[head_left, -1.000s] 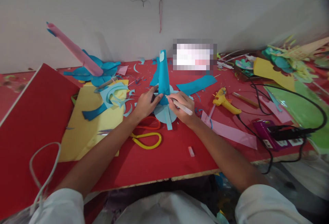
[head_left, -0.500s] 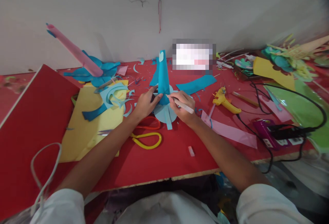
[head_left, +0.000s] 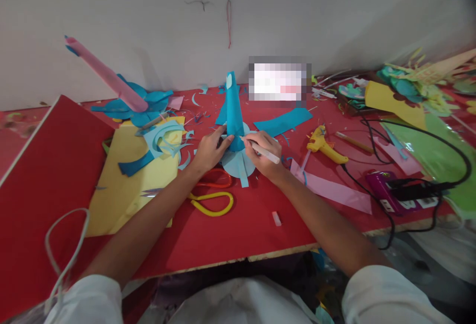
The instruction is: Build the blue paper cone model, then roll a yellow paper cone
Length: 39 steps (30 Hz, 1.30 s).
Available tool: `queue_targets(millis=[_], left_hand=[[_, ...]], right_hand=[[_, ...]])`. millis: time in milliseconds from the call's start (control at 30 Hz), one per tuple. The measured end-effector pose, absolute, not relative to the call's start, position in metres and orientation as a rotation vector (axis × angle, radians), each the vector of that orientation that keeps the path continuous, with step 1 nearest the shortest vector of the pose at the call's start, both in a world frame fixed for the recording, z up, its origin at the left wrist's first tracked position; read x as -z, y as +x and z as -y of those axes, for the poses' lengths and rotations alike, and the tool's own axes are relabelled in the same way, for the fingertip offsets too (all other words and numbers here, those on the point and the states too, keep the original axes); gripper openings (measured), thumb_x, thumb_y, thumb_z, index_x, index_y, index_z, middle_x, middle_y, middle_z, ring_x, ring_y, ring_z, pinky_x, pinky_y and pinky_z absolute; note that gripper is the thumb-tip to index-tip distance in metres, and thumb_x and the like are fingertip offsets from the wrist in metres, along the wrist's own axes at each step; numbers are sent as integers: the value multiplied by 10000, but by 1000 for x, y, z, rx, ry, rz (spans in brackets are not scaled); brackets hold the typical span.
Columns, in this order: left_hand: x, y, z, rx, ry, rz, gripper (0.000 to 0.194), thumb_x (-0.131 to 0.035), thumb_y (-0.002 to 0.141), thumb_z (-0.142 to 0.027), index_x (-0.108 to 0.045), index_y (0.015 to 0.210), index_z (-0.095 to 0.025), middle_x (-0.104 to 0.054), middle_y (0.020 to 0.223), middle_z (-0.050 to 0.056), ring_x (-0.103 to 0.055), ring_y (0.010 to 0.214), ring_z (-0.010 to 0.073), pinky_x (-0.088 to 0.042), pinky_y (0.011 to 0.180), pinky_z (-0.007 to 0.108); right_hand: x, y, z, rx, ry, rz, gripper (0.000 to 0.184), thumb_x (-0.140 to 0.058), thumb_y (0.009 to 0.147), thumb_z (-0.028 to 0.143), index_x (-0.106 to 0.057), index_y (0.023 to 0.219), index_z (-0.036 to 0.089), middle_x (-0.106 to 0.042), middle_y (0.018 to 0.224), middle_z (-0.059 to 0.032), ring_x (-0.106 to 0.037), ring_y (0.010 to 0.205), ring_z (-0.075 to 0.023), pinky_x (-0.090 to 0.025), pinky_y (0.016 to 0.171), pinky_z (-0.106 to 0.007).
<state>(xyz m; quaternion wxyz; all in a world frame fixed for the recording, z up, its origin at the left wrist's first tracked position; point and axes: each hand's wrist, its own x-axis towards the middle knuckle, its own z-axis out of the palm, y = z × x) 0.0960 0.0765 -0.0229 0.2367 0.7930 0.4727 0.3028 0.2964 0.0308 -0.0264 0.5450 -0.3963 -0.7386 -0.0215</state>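
Note:
A blue paper cone [head_left: 234, 111] stands upright on a pale blue paper disc [head_left: 232, 165], with a light oval patch near its top. My left hand [head_left: 211, 149] grips the cone's base from the left, thumb in front and fingers partly hidden behind. From the right, my right hand [head_left: 264, 153] pinches a white pen-like stick [head_left: 268, 154], its tip close to the foot of the cone. Whether the tip touches the paper I cannot tell. Just below my left hand lie scissors with red and yellow handles [head_left: 211, 204].
A yellow glue gun [head_left: 325, 145] and pink strip [head_left: 334, 192] lie right, beside a purple box [head_left: 386, 192] with black cables. On the left are yellow sheets [head_left: 130, 190], blue scraps and a pink tube [head_left: 107, 76] on a blue paper base. A blue strip [head_left: 284, 122] lies behind.
The top of the blue cone has leaned slightly to the left. Both hands keep almost the same place and grip.

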Motion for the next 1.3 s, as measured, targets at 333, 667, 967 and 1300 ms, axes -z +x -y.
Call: queue_targets(millis=[333, 667, 967, 1300], left_hand=[[20, 96, -76, -818, 2189, -1282, 497, -477, 1042, -550, -657, 1257, -139, -750, 934, 83, -690, 795, 204, -479, 732, 279], [22, 97, -77, -824, 2201, -1274, 487, -473, 1049, -542, -659, 1245, -137, -741, 943, 94, -691, 811, 211, -462, 730, 279], [23, 96, -78, -811, 2219, -1290, 481, -475, 1049, -528, -658, 1252, -132, -747, 965, 94, -684, 809, 203, -461, 733, 274], [22, 96, -77, -806, 2216, -1291, 498, -469, 1051, -536, -647, 1276, -129, -750, 941, 93, -685, 796, 209, -464, 721, 277]], right_hand=[[24, 297, -30, 50, -964, 1739, 145, -535, 1050, 267, -635, 953, 229, -737, 849, -48, -692, 774, -162, -562, 752, -284], [24, 298, -31, 38, -980, 1745, 180, -516, 1051, 281, -617, 911, 232, -716, 798, -38, -655, 695, -154, -551, 693, -289], [23, 295, -28, -12, -874, 1801, 63, -582, 1015, 199, -623, 991, 240, -744, 859, -36, -704, 797, -179, -587, 770, -313], [26, 295, -31, -30, -909, 1815, 74, -561, 1031, 233, -629, 1002, 243, -758, 891, -50, -715, 821, -192, -593, 791, -335]])
